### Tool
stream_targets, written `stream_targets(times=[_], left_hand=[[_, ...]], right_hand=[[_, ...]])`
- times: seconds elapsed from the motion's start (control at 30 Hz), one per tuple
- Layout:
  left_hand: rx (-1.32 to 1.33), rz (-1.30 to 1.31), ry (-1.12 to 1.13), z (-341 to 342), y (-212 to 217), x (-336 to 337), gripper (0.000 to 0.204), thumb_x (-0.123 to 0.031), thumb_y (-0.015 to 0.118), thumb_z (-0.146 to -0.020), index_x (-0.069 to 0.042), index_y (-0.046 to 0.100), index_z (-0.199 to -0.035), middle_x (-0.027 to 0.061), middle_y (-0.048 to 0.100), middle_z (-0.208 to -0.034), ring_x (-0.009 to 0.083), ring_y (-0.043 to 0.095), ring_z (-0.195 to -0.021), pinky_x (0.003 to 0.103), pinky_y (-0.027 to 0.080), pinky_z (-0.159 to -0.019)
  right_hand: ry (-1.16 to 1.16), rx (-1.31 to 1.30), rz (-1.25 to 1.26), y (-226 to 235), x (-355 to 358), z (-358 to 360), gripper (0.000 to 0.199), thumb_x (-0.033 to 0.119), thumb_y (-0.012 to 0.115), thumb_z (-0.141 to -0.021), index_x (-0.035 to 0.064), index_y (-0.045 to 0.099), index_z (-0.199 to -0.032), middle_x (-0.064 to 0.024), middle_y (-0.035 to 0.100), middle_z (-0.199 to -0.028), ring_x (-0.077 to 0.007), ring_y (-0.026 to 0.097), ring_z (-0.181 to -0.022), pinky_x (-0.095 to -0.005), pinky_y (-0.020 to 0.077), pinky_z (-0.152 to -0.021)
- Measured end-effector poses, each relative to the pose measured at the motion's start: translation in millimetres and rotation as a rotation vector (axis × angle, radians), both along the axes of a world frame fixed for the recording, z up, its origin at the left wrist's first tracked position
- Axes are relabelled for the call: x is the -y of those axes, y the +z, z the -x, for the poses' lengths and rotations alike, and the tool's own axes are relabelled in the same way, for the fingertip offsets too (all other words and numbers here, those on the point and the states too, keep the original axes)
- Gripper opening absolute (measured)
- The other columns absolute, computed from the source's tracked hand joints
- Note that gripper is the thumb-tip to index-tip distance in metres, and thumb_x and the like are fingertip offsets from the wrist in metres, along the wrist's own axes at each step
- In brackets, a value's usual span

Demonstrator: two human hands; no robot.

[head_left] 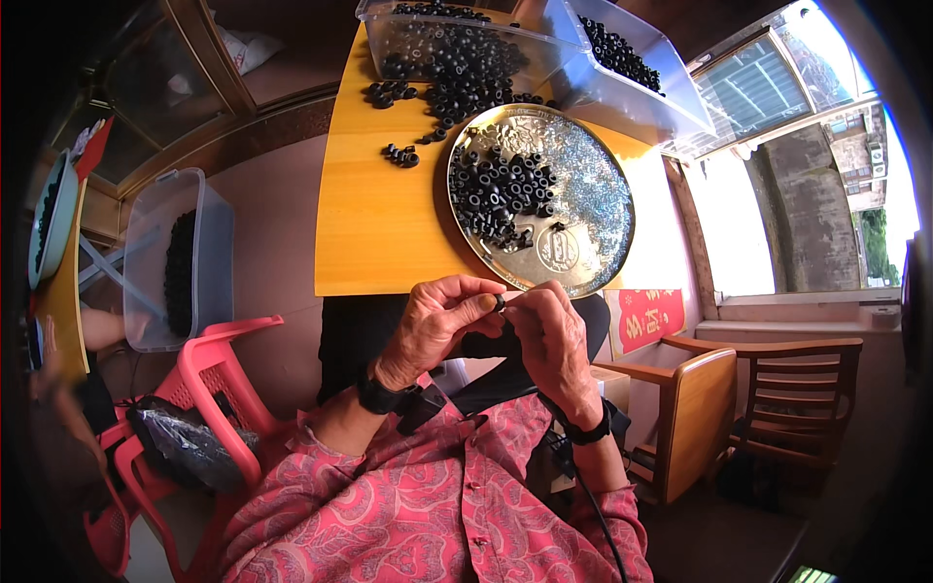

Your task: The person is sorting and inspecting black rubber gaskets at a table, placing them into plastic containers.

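Just off the table's front edge, my two hands meet over my lap. A small black ring-like part (500, 303) is pinched between the thumb and fingers of my left hand (432, 325). My right hand (556, 340) is closed, its fingertips against the same part; whatever it may hold is too small to make out. Right beyond the hands lies a round, shiny metal tray (544, 275). Black rings (501, 189) are heaped on its left side, and many tiny silvery pieces (591, 194) are spread over its right side.
The yellow table (374, 233) carries a loose pile of black parts (466, 78) and a clear plastic bin (641, 112). Another clear bin (216, 257) stands at left, near a pink plastic chair (228, 379) and another person's arm (105, 328). Wooden chairs (700, 418) are at right.
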State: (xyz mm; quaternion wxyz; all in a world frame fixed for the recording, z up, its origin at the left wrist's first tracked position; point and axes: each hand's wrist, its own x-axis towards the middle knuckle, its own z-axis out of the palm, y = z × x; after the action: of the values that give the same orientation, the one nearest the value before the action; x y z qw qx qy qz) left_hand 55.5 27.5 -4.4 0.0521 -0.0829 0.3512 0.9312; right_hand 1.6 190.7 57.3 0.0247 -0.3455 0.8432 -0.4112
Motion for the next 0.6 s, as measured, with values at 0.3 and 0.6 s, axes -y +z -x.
stream_targets(times=[0.3,0.6], left_hand=[[0.044,-0.06,-0.173,-7,5,13,0.021,-0.012,0.064,-0.093,0.001,0.065,-0.109,0.0078,0.069,-0.09,0.0119,0.068,-0.074,0.026,0.058,-0.069],[0.058,-0.138,-0.164,-3,0,12,0.022,-0.012,0.062,-0.094,0.0,0.064,-0.112,0.0073,0.067,-0.09,0.0112,0.065,-0.073,0.025,0.056,-0.068]], right_hand=[[0.035,0.037,0.066,-1,2,-2,0.015,0.004,0.069,-0.083,0.0029,0.057,-0.092,-0.0116,0.058,-0.083,-0.0282,0.061,-0.072,-0.0362,0.0493,-0.062],[-0.02,0.266,0.052,0,-1,5,0.014,0.006,0.071,-0.085,0.0004,0.059,-0.092,-0.0098,0.061,-0.081,-0.0186,0.063,-0.067,-0.0293,0.049,-0.059]])
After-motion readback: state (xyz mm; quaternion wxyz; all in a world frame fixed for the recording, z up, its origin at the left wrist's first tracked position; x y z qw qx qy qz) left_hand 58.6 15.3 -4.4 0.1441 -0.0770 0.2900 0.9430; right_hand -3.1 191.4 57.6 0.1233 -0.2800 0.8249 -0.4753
